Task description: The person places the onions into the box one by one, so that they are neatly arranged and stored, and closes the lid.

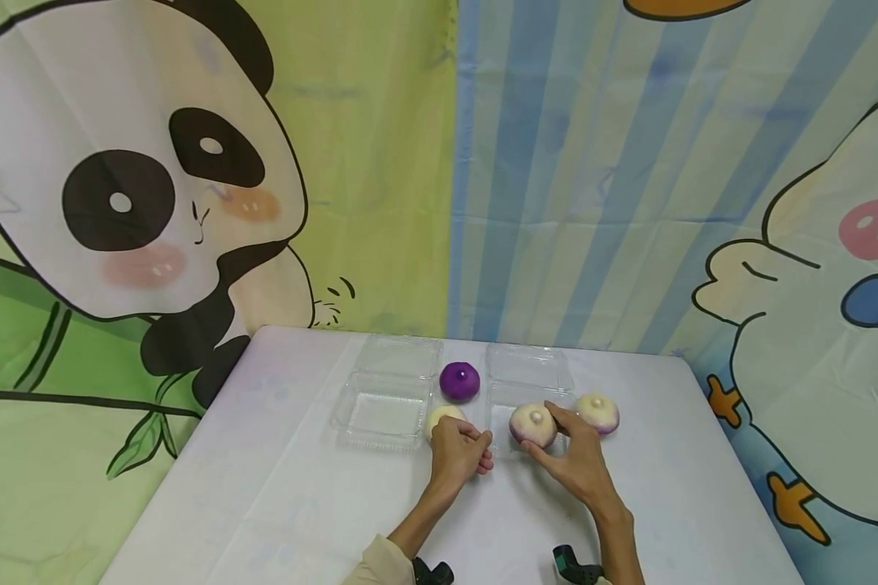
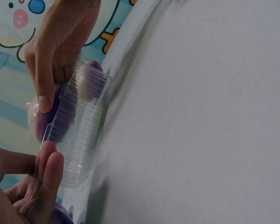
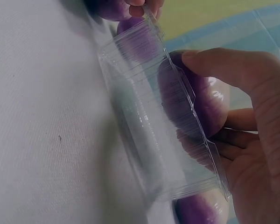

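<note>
In the head view my right hand [image 1: 584, 465] grips a white-and-purple turnip [image 1: 532, 425] between thumb and fingers, its pale nubbed end up, over the base of the right clear plastic clamshell box [image 1: 528, 370]. The right wrist view shows the turnip [image 3: 196, 95] at the box's long rim, partly seen through the clear wall. My left hand [image 1: 457, 452] pinches the same box at its left rim, thumb against fingertips [image 2: 49, 149]. Another pale turnip [image 1: 442, 418] lies partly hidden behind the left hand. A purple turnip [image 1: 459, 382] sits between the two boxes.
A second clamshell box [image 1: 384, 406] stands open on the left of the white table [image 1: 300, 487]. One more white-and-purple turnip [image 1: 597, 413] lies right of the right box. Printed curtains [image 1: 380, 162] hang behind the table's far edge.
</note>
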Demonstrator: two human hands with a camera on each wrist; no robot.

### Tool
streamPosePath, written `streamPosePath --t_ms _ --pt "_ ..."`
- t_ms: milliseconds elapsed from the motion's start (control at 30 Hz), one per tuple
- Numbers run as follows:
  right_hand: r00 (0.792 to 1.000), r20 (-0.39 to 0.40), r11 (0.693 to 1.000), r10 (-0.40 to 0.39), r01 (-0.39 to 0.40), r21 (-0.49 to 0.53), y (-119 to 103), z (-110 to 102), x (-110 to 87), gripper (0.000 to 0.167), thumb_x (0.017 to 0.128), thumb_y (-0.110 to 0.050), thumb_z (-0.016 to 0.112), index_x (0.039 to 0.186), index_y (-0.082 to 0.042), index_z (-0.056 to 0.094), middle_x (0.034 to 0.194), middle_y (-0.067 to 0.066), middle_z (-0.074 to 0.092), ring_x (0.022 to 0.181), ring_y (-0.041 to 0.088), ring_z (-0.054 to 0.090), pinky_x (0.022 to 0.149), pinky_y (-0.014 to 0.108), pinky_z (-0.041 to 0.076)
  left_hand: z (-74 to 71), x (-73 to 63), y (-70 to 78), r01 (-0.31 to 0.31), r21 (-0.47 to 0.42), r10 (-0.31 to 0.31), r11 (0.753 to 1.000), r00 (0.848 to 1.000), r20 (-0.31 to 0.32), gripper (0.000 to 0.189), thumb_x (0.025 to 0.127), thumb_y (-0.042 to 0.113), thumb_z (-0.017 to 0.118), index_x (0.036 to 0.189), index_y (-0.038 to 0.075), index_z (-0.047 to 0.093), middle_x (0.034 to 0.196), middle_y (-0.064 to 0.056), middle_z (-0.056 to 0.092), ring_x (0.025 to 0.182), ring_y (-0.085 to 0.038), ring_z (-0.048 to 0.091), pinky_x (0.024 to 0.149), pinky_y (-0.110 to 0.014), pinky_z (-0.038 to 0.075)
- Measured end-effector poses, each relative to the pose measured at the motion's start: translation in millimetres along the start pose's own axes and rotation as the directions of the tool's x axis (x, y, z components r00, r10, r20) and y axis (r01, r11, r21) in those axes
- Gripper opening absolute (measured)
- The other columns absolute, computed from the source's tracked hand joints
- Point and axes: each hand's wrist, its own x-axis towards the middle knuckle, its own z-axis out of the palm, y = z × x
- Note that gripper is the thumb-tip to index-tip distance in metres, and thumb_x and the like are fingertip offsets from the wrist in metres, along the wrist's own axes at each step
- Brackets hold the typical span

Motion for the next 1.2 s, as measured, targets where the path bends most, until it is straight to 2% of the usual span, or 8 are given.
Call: streamPosePath --t_ms 200,433,667,833,1000,1200 --pt "0.999 0.035 1.0 0.017 -0.016 -0.025 -2 1 2.5 0.079 0.079 -0.022 0.099 0.142 0.01 0.065 0.138 0.024 0.074 0.126 0.041 0.073 0.105 0.061 0.061 -0.2 0.3 0.7 0.005 -0.001 -0.005 1.0 1.0 0.0 0.017 0.094 0.0 0.078 0.077 -0.005 0.075 0.059 -0.013 0.074 0.043 -0.015 0.07 0.042 -0.034 0.061" --pt "0.995 0.089 0.998 0.051 -0.048 -0.038 -6 2 6.7 0.08 0.082 -0.026 0.097 0.145 0.01 0.063 0.143 0.026 0.071 0.135 0.046 0.067 0.114 0.062 0.055 -0.2 1.5 0.8 0.014 0.0 -0.014 1.0 1.0 0.0 0.018 0.094 0.0 0.078 0.077 -0.003 0.076 0.059 -0.011 0.074 0.043 -0.014 0.069 0.042 -0.034 0.062" --pt "0.993 0.105 0.998 0.053 -0.05 -0.031 -9 4 12.2 0.079 0.082 -0.027 0.096 0.144 0.011 0.063 0.142 0.027 0.071 0.137 0.048 0.066 0.117 0.065 0.052 -0.5 0.3 1.0 0.005 -0.004 -0.005 1.0 1.0 0.003 0.017 0.094 -0.001 0.078 0.078 -0.006 0.075 0.058 -0.012 0.074 0.042 -0.013 0.068 0.041 -0.034 0.061" --pt "0.987 0.143 0.996 0.078 -0.072 -0.046 -11 5 15.2 0.08 0.083 -0.026 0.096 0.145 0.011 0.062 0.144 0.028 0.069 0.135 0.048 0.067 0.116 0.064 0.054 -0.5 0.6 1.9 0.013 -0.002 -0.013 1.0 1.0 0.007 0.017 0.095 0.0 0.078 0.081 -0.011 0.076 0.059 -0.01 0.074 0.042 -0.012 0.068 0.042 -0.033 0.061" --pt "0.977 0.192 0.995 0.096 -0.086 -0.058 -13 6 18.6 0.08 0.086 -0.031 0.094 0.146 0.011 0.061 0.144 0.029 0.069 0.127 0.046 0.072 0.108 0.063 0.059 -0.5 1.1 3.0 0.023 -0.006 -0.023 1.0 1.0 0.004 0.018 0.095 0.0 0.077 0.079 -0.008 0.076 0.059 -0.011 0.073 0.042 -0.012 0.068 0.043 -0.034 0.062" --pt "0.967 0.24 0.996 0.085 -0.075 -0.053 -12 11 25.0 0.08 0.087 -0.034 0.093 0.145 0.012 0.062 0.141 0.028 0.071 0.124 0.044 0.074 0.107 0.06 0.061 -0.9 1.8 1.3 0.026 0.007 -0.026 1.0 1.0 -0.006 0.018 0.095 -0.001 0.076 0.077 -0.006 0.076 0.057 -0.009 0.072 0.042 -0.013 0.068 0.042 -0.034 0.062"
